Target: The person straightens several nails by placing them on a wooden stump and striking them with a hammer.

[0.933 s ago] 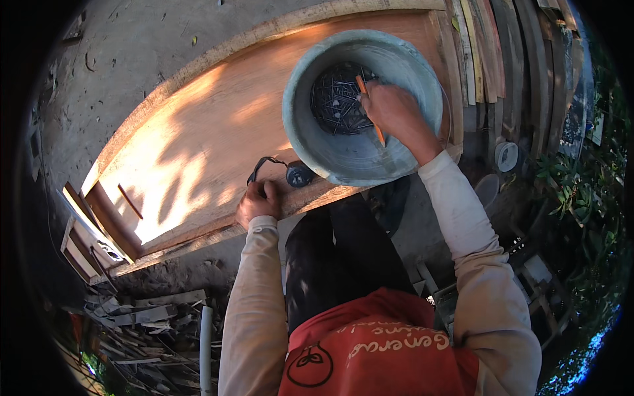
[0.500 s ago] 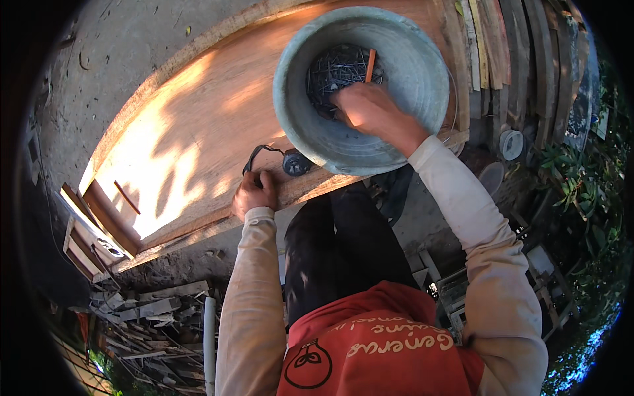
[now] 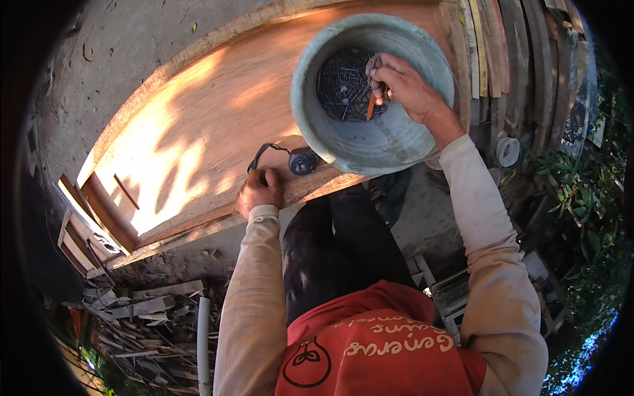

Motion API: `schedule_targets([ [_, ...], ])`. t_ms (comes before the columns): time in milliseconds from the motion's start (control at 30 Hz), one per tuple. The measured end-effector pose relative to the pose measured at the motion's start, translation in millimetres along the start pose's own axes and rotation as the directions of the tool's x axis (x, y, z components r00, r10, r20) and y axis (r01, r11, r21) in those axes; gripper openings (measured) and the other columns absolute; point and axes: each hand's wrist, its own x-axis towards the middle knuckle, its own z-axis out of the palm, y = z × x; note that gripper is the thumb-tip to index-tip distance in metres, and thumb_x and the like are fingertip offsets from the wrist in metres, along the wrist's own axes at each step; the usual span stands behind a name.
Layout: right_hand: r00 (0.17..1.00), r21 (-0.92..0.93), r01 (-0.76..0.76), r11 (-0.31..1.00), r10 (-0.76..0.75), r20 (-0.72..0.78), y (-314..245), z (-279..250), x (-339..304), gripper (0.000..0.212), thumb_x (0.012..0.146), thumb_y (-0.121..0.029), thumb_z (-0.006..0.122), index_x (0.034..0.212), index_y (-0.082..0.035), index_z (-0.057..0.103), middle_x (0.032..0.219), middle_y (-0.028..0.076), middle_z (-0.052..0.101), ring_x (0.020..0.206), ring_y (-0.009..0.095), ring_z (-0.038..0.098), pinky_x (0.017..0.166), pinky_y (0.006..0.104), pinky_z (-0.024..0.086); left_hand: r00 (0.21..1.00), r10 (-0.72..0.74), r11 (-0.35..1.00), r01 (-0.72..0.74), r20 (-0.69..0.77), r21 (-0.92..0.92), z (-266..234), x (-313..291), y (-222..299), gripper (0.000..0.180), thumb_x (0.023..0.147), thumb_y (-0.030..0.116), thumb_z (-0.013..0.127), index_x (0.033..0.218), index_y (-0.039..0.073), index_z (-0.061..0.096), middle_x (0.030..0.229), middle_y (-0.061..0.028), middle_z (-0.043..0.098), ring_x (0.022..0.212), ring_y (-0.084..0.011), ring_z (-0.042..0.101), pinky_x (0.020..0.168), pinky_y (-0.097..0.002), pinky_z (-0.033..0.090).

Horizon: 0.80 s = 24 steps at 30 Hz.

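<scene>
A grey-green bucket stands on a wooden panel with raised edges. Dark loose nails fill part of its bottom. Over them is my right hand, its thumb and fingers pinched together; what they hold is hard to make out. An orange pencil shows just below these fingertips, its upper part hidden, and I cannot tell whether it is gripped. My left hand rests curled on the panel's near edge, its fingers mostly hidden. Beside it lies a dark round tape measure with a black strap reaching toward the knuckles.
Long boards are stacked at the right. Scrap wood is heaped at the lower left beside a pale pipe. A thin stick lies at the panel's left end. A white round container stands right of the bucket.
My right hand has lifted from the nails and shifted right, uncovering more of them. The bucket appears slightly farther right and lower in view. My left hand stays on the panel's edge.
</scene>
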Motion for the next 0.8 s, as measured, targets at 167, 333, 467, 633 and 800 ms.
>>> schedule_targets([
  [167,0.998,0.297,-0.012,0.955,0.028,-0.049,8,21,-2,0.016,0.101,-0.020,0.048,0.108,-0.006,0.050,0.099,0.007,0.056,0.082,0.017,0.061,0.076,0.0344,0.058,1.000,0.005,1.000,-0.005,-0.008,0.003,-2,1,1,0.036,0.088,0.052,0.058,0.094,0.018,0.069,0.091,-0.0146,0.074,0.089,-0.0373,0.070,0.079,-0.0503,0.054],
  [333,0.987,-0.012,-0.156,0.988,0.156,-0.031,13,28,10,0.018,0.098,-0.019,0.053,0.109,-0.006,0.050,0.095,0.008,0.059,0.089,0.022,0.066,0.077,0.0359,0.056,1.000,0.010,1.000,-0.010,-0.009,-0.011,-1,1,1,0.037,0.087,0.052,0.059,0.094,0.017,0.069,0.090,-0.0144,0.074,0.088,-0.0375,0.070,0.079,-0.0505,0.054],
  [467,0.962,-0.654,0.143,0.743,-0.259,-0.083,16,55,16,0.022,0.092,-0.019,0.061,0.108,-0.003,0.062,0.097,0.020,0.070,0.095,0.034,0.069,0.078,0.0441,0.054,1.000,0.011,1.000,-0.011,-0.009,0.008,-3,1,3,0.036,0.087,0.051,0.059,0.093,0.017,0.069,0.089,-0.0142,0.074,0.087,-0.0373,0.070,0.078,-0.0502,0.054],
  [633,0.957,-0.824,0.088,0.559,-0.276,-0.085,6,62,14,0.023,0.089,-0.025,0.066,0.102,-0.006,0.070,0.095,0.020,0.072,0.092,0.041,0.069,0.080,0.0495,0.053,0.999,0.013,1.000,-0.012,-0.044,0.017,0,1,1,0.035,0.087,0.051,0.060,0.092,0.017,0.070,0.088,-0.0139,0.074,0.086,-0.0363,0.070,0.077,-0.0492,0.055],
  [800,0.992,-0.949,-0.026,0.314,-0.112,-0.064,19,76,20,0.019,0.087,-0.023,0.066,0.095,-0.007,0.074,0.092,0.020,0.073,0.089,0.039,0.071,0.080,0.0488,0.056,0.999,0.010,1.000,-0.009,-0.033,0.017,-1,-1,4,0.034,0.087,0.050,0.060,0.092,0.018,0.070,0.088,-0.0133,0.074,0.087,-0.0360,0.070,0.077,-0.0492,0.054],
])
